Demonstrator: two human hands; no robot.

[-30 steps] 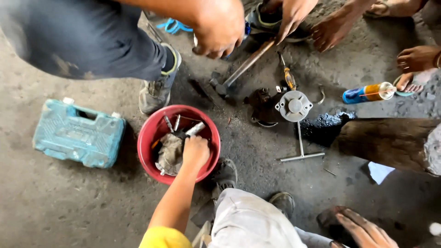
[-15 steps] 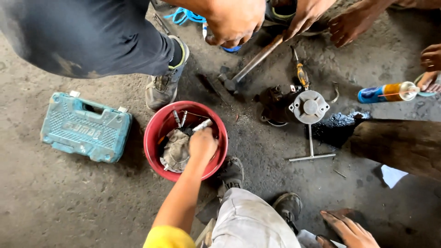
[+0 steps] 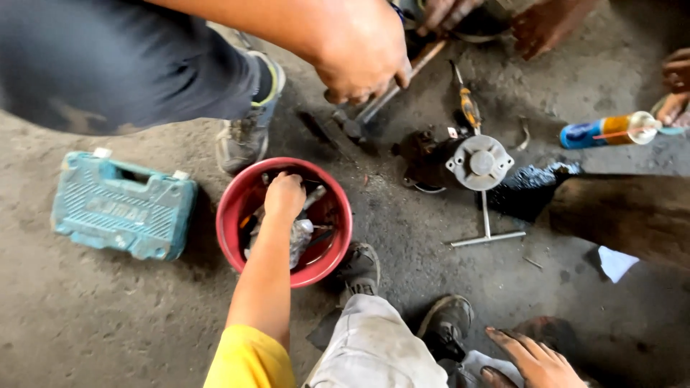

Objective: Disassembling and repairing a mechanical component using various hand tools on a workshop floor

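My left hand [image 3: 285,195] reaches down into a red bucket [image 3: 231,208] and is curled over the tools and the grey rag [image 3: 300,241] inside it, near the bucket's far rim. Whether it grips any of them is hidden. A yellow sleeve covers my upper arm. My right hand [image 3: 535,359] lies at the bottom right with its fingers spread and holds nothing. My grey trousers [image 3: 381,345] and two worn shoes [image 3: 445,327] are between the hands.
A teal tool case [image 3: 122,208] lies left of the bucket. Another person's hand [image 3: 363,54] hangs above a hammer [image 3: 374,108]; their shoe [image 3: 248,133] touches the bucket's far side. Right: a dark motor with a round metal plate [image 3: 480,164], a T-shaped wrench [image 3: 487,231], a screwdriver [image 3: 469,108], a spray can [image 3: 600,131].
My left hand has moved from the rag toward the bucket's far rim. The other person's hand has come lower, over the hammer. My right hand has stayed at the bottom right.
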